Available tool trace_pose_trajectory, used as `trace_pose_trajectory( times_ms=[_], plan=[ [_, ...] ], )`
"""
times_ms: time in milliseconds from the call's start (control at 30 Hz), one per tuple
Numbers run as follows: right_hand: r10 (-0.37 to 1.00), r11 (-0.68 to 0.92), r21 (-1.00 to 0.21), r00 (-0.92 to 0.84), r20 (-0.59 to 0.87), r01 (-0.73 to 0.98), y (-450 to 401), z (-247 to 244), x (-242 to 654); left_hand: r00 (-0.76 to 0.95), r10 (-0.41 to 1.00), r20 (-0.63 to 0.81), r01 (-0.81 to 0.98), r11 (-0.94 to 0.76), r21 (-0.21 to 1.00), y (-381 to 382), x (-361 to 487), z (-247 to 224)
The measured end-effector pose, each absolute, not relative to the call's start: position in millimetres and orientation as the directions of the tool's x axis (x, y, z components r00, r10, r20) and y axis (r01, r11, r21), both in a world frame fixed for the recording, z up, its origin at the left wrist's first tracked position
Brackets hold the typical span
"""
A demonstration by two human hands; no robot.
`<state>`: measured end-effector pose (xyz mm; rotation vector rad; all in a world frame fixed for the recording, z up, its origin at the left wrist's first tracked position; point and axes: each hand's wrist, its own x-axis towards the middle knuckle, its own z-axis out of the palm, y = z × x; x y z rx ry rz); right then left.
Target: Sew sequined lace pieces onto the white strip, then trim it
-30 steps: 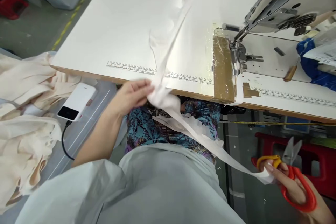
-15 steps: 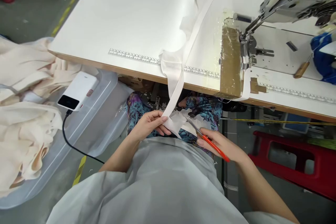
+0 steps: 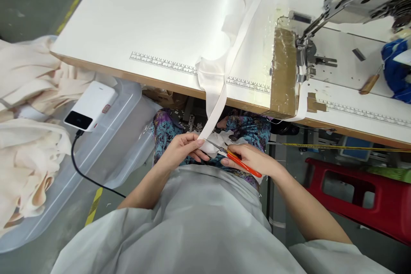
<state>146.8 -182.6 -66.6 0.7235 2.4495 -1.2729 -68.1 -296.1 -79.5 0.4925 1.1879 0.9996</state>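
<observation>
My left hand [image 3: 184, 150] pinches the end of a long white fabric strip [image 3: 215, 109] over my lap. From there the strip runs up over the table edge and away across the white tabletop, with wider fabric pieces along it. My right hand [image 3: 248, 158] is closed round the red-orange handles of a pair of scissors [image 3: 239, 162]. Their blades point left, with the tips close beside my left fingertips at the strip. White fabric scraps [image 3: 221, 139] lie on my lap, partly behind the scissors.
The white table [image 3: 144, 17] carries a sewing machine [image 3: 353, 4] at the right. At the left, a clear plastic bin [image 3: 128, 107] holds cream fabric [image 3: 28, 154] and a white power bank [image 3: 91, 105] with a black cable. A red stool [image 3: 388, 201] stands at the lower right.
My right hand has moved left with the scissors, bringing their tips from over the lap scraps to beside my left fingertips. My left hand still pinches the strip. The view has shifted slightly.
</observation>
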Motion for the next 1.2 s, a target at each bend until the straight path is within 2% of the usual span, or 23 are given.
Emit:
trace_pose_trajectory(
  times_ms=[167, 467, 867, 967, 1200],
  plan=[
    [0.379, 0.575, -0.587, -0.821, -0.427, 0.570, -186, -64, 145, 0.015, 0.849, -0.528, -0.382, 0.493, 0.782, -297, -68, -80],
    [0.454, 0.547, -0.588, -0.801, -0.390, 0.596, -192, -67, 145, 0.017, 0.850, -0.527, -0.391, 0.491, 0.778, -298, -66, -80],
    [0.450, 0.661, -0.445, -0.794, -0.408, 0.604, -191, -59, 133, 0.028, 0.852, -0.522, -0.377, 0.493, 0.784, -299, -65, -80],
    [0.462, 0.648, -0.465, -0.797, -0.389, 0.603, -192, -63, 132, 0.028, 0.853, -0.521, -0.360, 0.494, 0.791, -300, -67, -81],
    [0.521, 0.491, -0.618, -0.776, -0.356, 0.614, -191, -69, 138, 0.019, 0.839, -0.544, -0.370, 0.511, 0.776, -298, -66, -85]
  ],
)
